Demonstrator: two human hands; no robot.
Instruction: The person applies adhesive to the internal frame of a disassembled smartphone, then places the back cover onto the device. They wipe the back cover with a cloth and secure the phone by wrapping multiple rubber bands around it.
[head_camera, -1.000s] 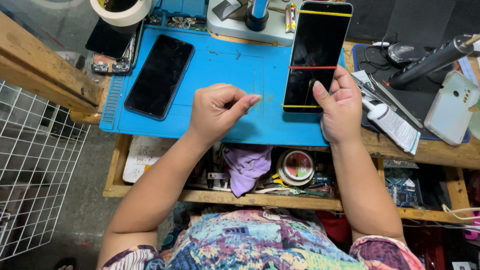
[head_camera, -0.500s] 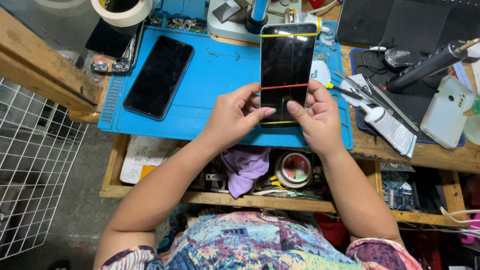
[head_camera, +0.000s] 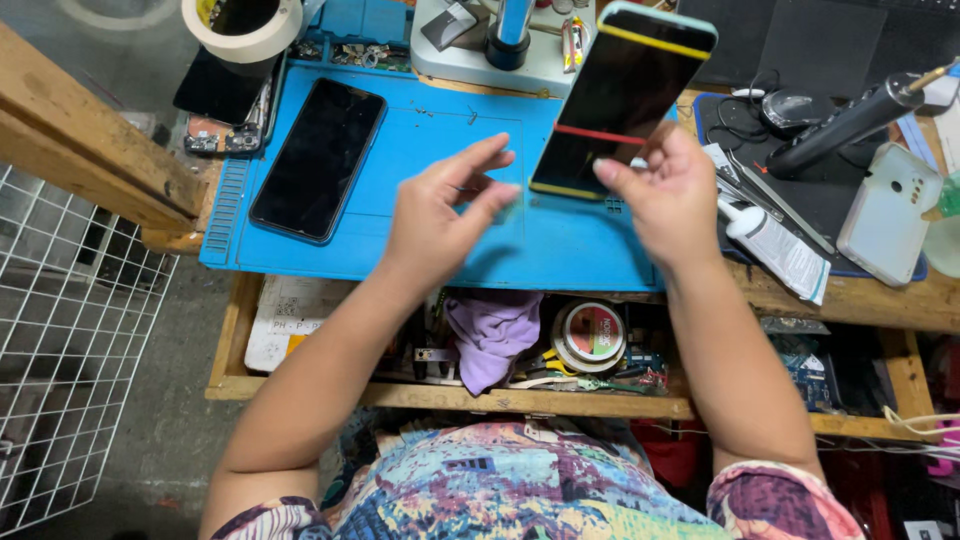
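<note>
Bench (head_camera: 880, 300): one, wooden, carrying everything below.
Mat (head_camera: 440, 170): one, blue, across the bench's left half; front edge flush with the bench's front edge.
Open shelf (head_camera: 450, 395): one, under the bench's front edge; holds one purple cloth (head_camera: 495, 335), one roll of tape (head_camera: 590, 335) lying flat, and small tools too cluttered to count.
Wire rack (head_camera: 70, 340): one, white, beyond the bench's left edge; contents cannot tell.
Phones: three seen. One dark phone with yellow and red strips (head_camera: 620, 95), tilted up off the mat over its right rear corner. One black phone (head_camera: 318, 158) flat near the mat's left edge. One white phone shell (head_camera: 888, 212) face down near the bench's right edge.
Masking tape ring (head_camera: 240, 25): one, at the mat's left rear corner, on a dark panel.
Black handheld tool (head_camera: 850, 120): one, slanted over a dark pad at the bench's right rear.
White tube (head_camera: 775, 245): one, lying just right of the mat's right edge.
Right hand (head_camera: 665, 195): pinching the striped phone's lower end between thumb and fingers.
Left hand (head_camera: 440, 215): off the phone, fingers loosely spread, hovering above the mat's middle.
Change from half a second ago: then gripped low by both hands over the mat's centre; now lifted, swung right and tilted, left hand released.
</note>
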